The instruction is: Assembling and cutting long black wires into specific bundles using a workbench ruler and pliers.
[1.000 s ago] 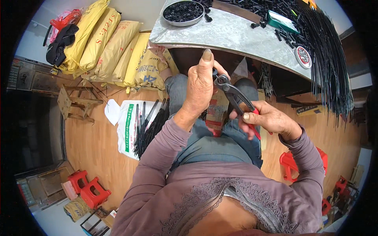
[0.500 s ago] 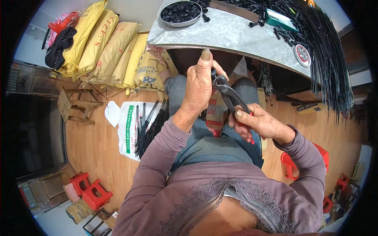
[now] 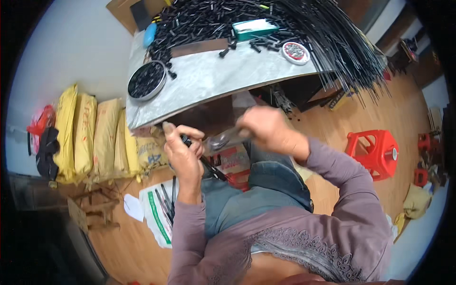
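Note:
My left hand (image 3: pixel 184 154) is closed around a small black fitting, its thumb pointing up. Slim black rods (image 3: pixel 213 168) run down from beneath that hand toward my lap. My right hand (image 3: pixel 267 127), smeared by motion, grips a pair of pincers (image 3: pixel 223 139). Their rounded metal jaws are blurred and lie just right of my left fingers; whether they touch the fitting, I cannot tell. Both hands are in front of the near edge of the grey marbled table (image 3: pixel 204 85), above my knees.
On the table lie a heap of black tubular parts (image 3: pixel 199 21), a round tin of small black pieces (image 3: pixel 147 80), a green box (image 3: pixel 255 29), a small dish (image 3: pixel 295 52) and long black rods (image 3: pixel 337 42). Yellow sacks (image 3: pixel 83 135) stand left; a red stool (image 3: pixel 373 154) is right.
The view has swung, so the table shows more fully. My right hand has risen from below to beside the left, its palm turned downward, bringing the pincers nearly level. Both hands still hold their things.

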`<state>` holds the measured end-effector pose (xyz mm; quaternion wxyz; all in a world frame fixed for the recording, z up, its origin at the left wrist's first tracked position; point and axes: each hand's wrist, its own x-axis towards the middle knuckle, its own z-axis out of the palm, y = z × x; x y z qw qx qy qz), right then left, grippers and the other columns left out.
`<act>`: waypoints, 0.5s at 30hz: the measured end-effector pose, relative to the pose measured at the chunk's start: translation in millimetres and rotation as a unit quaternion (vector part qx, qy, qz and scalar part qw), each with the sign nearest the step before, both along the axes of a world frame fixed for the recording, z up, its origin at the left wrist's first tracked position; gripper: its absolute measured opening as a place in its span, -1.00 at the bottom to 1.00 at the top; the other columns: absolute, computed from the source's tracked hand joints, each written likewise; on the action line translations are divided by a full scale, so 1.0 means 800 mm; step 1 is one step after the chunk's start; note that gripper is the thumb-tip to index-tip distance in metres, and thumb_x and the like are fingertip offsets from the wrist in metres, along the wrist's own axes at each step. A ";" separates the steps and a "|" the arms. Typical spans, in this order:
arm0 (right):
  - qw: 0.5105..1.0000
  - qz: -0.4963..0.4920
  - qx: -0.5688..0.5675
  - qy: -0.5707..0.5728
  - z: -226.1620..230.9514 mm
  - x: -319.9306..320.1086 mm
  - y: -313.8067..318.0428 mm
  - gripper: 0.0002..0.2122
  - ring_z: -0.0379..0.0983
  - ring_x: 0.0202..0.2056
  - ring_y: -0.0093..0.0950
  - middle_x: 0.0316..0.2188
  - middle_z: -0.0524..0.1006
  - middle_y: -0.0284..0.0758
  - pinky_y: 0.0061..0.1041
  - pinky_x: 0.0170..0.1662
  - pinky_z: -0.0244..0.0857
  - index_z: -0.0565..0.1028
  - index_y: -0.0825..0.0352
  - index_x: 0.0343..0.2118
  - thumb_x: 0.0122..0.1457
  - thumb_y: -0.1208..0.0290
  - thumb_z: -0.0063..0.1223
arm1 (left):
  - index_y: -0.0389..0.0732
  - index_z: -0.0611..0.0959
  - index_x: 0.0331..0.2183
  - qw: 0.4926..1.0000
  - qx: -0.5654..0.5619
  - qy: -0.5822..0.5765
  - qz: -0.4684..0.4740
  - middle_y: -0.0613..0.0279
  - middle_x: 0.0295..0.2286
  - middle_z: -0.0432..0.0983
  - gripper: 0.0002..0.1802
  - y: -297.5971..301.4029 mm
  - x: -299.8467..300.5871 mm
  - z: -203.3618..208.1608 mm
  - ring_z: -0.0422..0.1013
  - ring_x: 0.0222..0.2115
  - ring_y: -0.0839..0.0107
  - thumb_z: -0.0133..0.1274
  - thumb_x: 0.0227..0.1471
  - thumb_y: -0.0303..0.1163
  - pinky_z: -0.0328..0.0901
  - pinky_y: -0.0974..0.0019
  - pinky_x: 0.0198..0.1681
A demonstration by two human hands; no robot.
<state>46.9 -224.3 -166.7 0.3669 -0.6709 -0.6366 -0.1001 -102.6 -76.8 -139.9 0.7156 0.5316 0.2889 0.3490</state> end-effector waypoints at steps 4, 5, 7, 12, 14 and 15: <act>0.953 -0.301 -0.007 -0.030 0.048 0.125 -0.027 -0.88 0.47 -0.41 -0.13 -0.46 0.51 -0.15 -0.29 -0.39 0.34 0.47 0.29 -0.39 -0.04 0.58 0.03 | -0.32 0.47 -0.61 0.999 -0.012 -0.017 -0.049 0.39 -0.80 0.11 -0.25 -0.001 0.004 -0.004 -0.01 -0.79 0.64 -0.39 0.25 0.14 -0.09 0.53 -0.70; 0.939 -0.341 -0.021 -0.046 0.048 0.171 -0.040 -0.87 0.48 -0.33 -0.11 -0.40 0.53 -0.11 -0.26 -0.34 0.35 0.49 0.29 -0.32 0.02 0.51 0.03 | -0.32 0.47 -0.61 0.998 -0.008 -0.020 -0.062 0.39 -0.80 0.11 -0.25 -0.004 0.008 -0.002 0.00 -0.79 0.64 -0.39 0.25 0.14 -0.09 0.53 -0.70; 0.899 -0.413 -0.121 -0.079 0.049 0.238 -0.052 -0.79 0.48 -0.27 -0.11 -0.36 0.55 -0.12 -0.22 -0.25 0.35 0.52 0.30 -0.25 0.07 0.34 0.05 | -0.32 0.47 -0.60 0.998 -0.017 -0.018 -0.061 0.39 -0.80 0.11 -0.25 -0.007 0.015 -0.002 0.00 -0.79 0.64 -0.39 0.24 0.15 -0.09 0.53 -0.70; 0.876 -0.429 -0.222 0.001 0.047 0.280 -0.040 -0.80 0.50 -0.25 -0.12 -0.36 0.57 -0.09 -0.19 -0.19 0.37 0.57 0.31 -0.31 0.02 0.37 0.01 | -0.33 0.47 -0.59 0.997 -0.029 -0.013 -0.067 0.39 -0.79 0.10 -0.25 -0.001 0.017 -0.008 -0.02 -0.78 0.65 -0.38 0.24 0.16 -0.08 0.52 -0.69; 0.872 -0.425 -0.241 -0.001 0.046 0.279 -0.032 -0.79 0.51 -0.25 -0.12 -0.34 0.57 -0.08 -0.19 -0.18 0.37 0.58 0.31 -0.30 0.03 0.36 0.01 | -0.33 0.47 -0.59 0.997 -0.036 -0.011 -0.073 0.39 -0.79 0.11 -0.25 0.001 0.016 -0.010 -0.03 -0.79 0.65 -0.38 0.24 0.16 -0.08 0.52 -0.69; 0.868 -0.423 -0.260 -0.004 0.046 0.278 -0.030 -0.78 0.51 -0.24 -0.12 -0.33 0.56 -0.06 -0.20 -0.18 0.37 0.58 0.30 -0.29 0.03 0.35 0.02 | -0.33 0.47 -0.59 0.997 -0.036 -0.009 -0.074 0.39 -0.79 0.11 -0.25 0.002 0.017 -0.010 -0.03 -0.79 0.65 -0.38 0.24 0.16 -0.08 0.52 -0.69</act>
